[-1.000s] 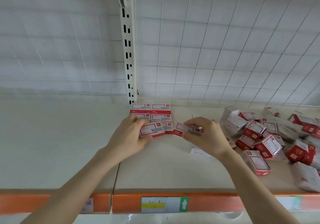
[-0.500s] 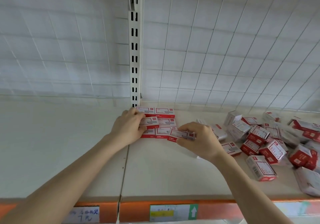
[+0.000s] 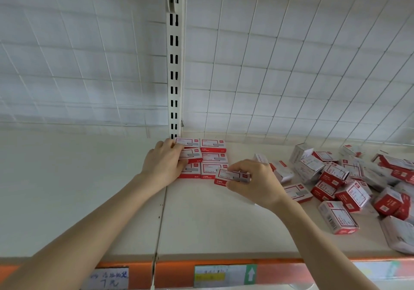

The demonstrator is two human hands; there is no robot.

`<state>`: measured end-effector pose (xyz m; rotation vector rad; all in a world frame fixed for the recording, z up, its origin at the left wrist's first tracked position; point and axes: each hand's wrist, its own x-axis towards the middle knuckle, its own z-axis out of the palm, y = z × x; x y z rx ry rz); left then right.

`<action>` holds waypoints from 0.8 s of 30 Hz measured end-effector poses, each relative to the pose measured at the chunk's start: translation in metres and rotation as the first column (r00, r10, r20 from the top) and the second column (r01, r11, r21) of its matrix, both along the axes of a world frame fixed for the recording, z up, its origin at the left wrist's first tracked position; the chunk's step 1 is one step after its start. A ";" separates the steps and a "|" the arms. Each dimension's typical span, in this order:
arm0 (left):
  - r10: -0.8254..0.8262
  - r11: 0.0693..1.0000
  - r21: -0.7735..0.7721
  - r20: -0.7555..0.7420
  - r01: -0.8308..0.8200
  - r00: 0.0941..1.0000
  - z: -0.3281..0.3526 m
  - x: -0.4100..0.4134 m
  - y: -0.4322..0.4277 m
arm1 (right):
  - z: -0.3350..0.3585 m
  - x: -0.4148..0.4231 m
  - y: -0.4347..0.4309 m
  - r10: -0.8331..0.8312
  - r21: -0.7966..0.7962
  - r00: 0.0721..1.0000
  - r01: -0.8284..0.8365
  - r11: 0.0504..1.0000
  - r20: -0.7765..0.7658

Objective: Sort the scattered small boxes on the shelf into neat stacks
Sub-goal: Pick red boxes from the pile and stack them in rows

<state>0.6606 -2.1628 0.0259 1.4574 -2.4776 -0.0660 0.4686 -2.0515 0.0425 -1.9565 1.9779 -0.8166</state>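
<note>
Red-and-white card boxes, all one type. Stacks (image 3: pixel 212 155) sit at the back by the post (image 3: pixel 174 65), two columns and three rows showing. Left column is partly hidden under the left hand (image 3: pixel 164 164); how many layers deep, cannot tell. Pile (image 3: pixel 349 177) of loose boxes on the right, tilted every way, is cut off at the frame edge. Both forearms run out at the bottom.

Print on the box tops is too small and blurred to read. Orange strip (image 3: pixel 174 271) on the shelf (image 3: pixel 212 227) front carries a tag (image 3: pixel 225 275) with a yellow band and a white up-arrow on green; its text is unreadable. Further left is a handwritten tag (image 3: pixel 109 277), not legible and cut off below.

Left hand: fingers straight and together, laid flat on the left column, tips near the post. Right hand (image 3: pixel 253 182): thumb and fingers pinch a box (image 3: pixel 233 175) by its long edges. Box is slightly tilted at the front right corner of the stacks, overlapping the front row. Whether it touches them, cannot tell. It lies between stacks and pile, near the left hand.
</note>
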 end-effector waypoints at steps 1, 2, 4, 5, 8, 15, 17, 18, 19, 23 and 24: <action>-0.003 1.000 -0.005 -0.011 0.003 1.000 0.000 0.000 0.000 | -0.001 0.000 0.000 0.003 0.000 1.000 -0.003 1.000 -0.001; -0.008 1.000 -0.012 -0.022 0.007 1.000 0.000 0.000 0.000 | -0.002 0.000 -0.001 0.006 0.000 1.000 -0.006 1.000 -0.001; -0.010 0.999 -0.031 -0.032 0.009 0.999 0.002 -0.001 0.002 | -0.002 0.001 -0.002 0.005 0.007 1.000 -0.005 1.000 -0.010; -0.008 0.999 -0.043 -0.026 0.007 1.000 0.004 -0.001 0.003 | -0.002 0.001 -0.004 0.005 0.005 1.000 -0.004 1.000 -0.018; -0.011 0.997 -0.077 0.030 0.013 0.999 0.008 -0.002 0.013 | 0.000 0.002 -0.011 0.004 -0.032 0.999 -0.006 0.999 -0.050; -0.046 0.999 0.000 0.167 0.046 0.985 0.001 -0.013 0.050 | 0.001 0.012 -0.048 -0.007 -0.025 0.997 0.005 1.000 -0.078; -0.026 1.000 0.012 0.160 0.024 0.987 -0.004 -0.015 0.053 | -0.003 0.015 -0.053 -0.002 -0.010 0.994 0.001 1.000 -0.107; -0.015 1.000 0.009 0.153 0.014 0.988 -0.005 -0.015 0.054 | -0.006 0.016 -0.054 -0.001 -0.007 0.993 0.000 1.000 -0.116; -0.006 1.000 0.005 0.149 0.006 0.989 -0.007 -0.015 0.054 | -0.008 0.016 -0.054 -0.001 -0.007 0.993 0.000 1.000 -0.119; 0.010 1.000 -0.004 0.149 -0.009 0.989 -0.008 -0.014 0.054 | -0.011 0.013 -0.054 -0.014 0.009 0.990 0.015 1.000 -0.142; 0.012 1.000 -0.004 0.151 -0.012 0.988 -0.008 -0.014 0.053 | -0.011 0.012 -0.054 -0.018 0.015 0.988 0.020 1.000 -0.154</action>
